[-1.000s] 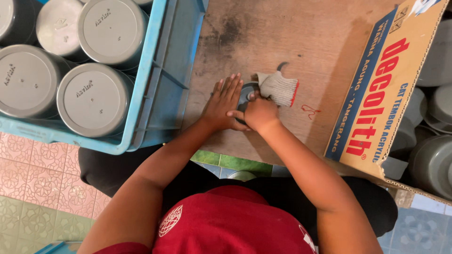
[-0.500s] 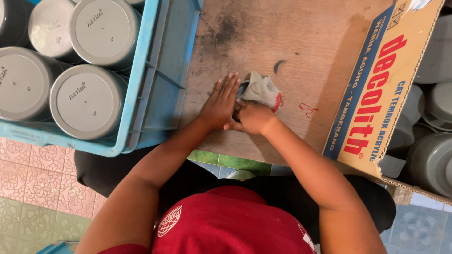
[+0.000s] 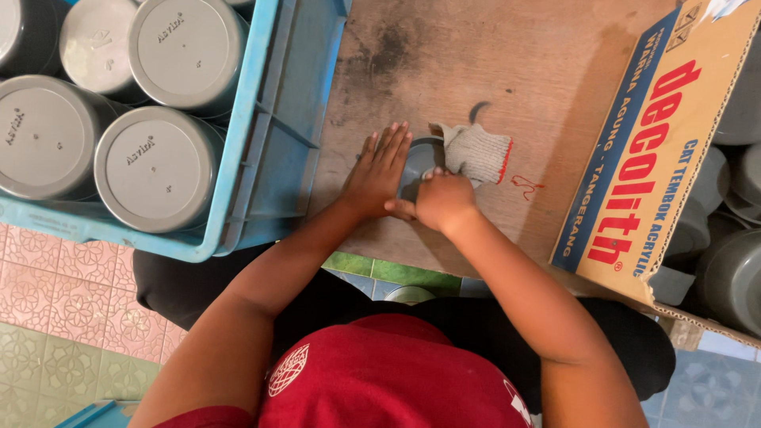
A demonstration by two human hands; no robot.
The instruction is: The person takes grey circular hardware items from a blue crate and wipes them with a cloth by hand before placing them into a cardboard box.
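- On the worn wooden board [image 3: 476, 71], near its front edge, a small grey round fitting [image 3: 418, 158] is lying flat between the person's two hands.
- Left hand [image 3: 379, 170] is pressing down on the left side of the grey fitting, fingers spread flat and extended, gripping nothing.
- Right hand [image 3: 444, 202] is sitting just right of the fitting with its fingers curled into a clench; they are pinching the near corner of a grey knitted glove [image 3: 478, 153] against the fitting.
- Glove is lying on the board to the right of the fitting, touching it, with its red-trimmed cuff pointing away from the fitting and a loose red thread [image 3: 525, 187] trailing just beyond the cuff.
- Dark curved mark [image 3: 478, 108] is showing on the board just behind the glove; whether it is a stain or a scrap cannot be told.
- Left of the fitting, beside the board, a blue plastic crate [image 3: 273, 158] is holding grey round containers [image 3: 154, 170] standing with flat ends upward.
- Right of the fitting, a cardboard box flap [image 3: 650, 158] printed in blue and red is overlapping the board's edge, with more grey round fittings [image 3: 733, 277] sitting in the box beyond it.
- Person's red shirt [image 3: 380, 380] is filling the bottom of the view, nearest the camera.
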